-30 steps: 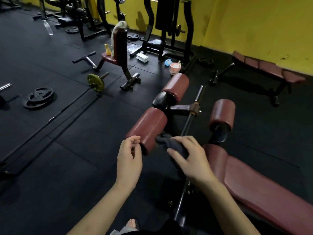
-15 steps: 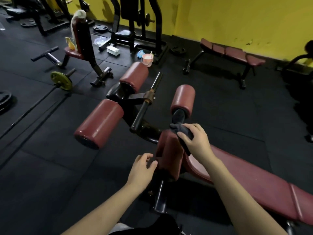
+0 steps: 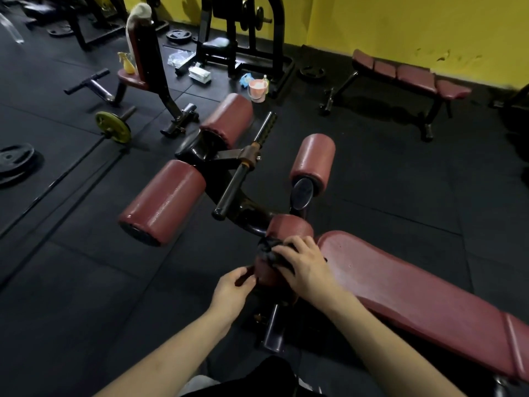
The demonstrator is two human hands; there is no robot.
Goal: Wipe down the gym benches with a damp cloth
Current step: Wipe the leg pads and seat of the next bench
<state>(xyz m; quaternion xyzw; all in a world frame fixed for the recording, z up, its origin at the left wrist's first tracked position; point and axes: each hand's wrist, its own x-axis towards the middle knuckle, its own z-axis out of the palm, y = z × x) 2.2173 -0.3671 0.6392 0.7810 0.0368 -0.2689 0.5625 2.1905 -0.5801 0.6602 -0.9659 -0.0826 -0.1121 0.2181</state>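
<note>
A dark red padded bench [image 3: 406, 285] runs from the centre to the lower right. At its head is a short red roller pad [image 3: 286, 229]. My right hand [image 3: 306, 266] presses a dark cloth [image 3: 267, 250] onto that pad, fingers curled over the cloth. My left hand [image 3: 232, 289] touches the pad's near end with its fingertips; what lies under them is hidden. Three more red rollers stand on the black frame beyond: a large one [image 3: 164, 200] at the left, one behind it [image 3: 229, 117] and one at the right [image 3: 315, 159].
A black handle bar [image 3: 243, 170] juts from the frame. A pink bucket [image 3: 257, 90] and yellow spray bottle [image 3: 127, 63] are farther back. A second red bench [image 3: 409, 74] stands by the yellow wall. A barbell with a yellow plate [image 3: 113, 127] lies left on the black floor.
My right hand has carried the cloth from the pad's top down its near side. My left hand rose to touch the pad's end. The view shifted slightly.
</note>
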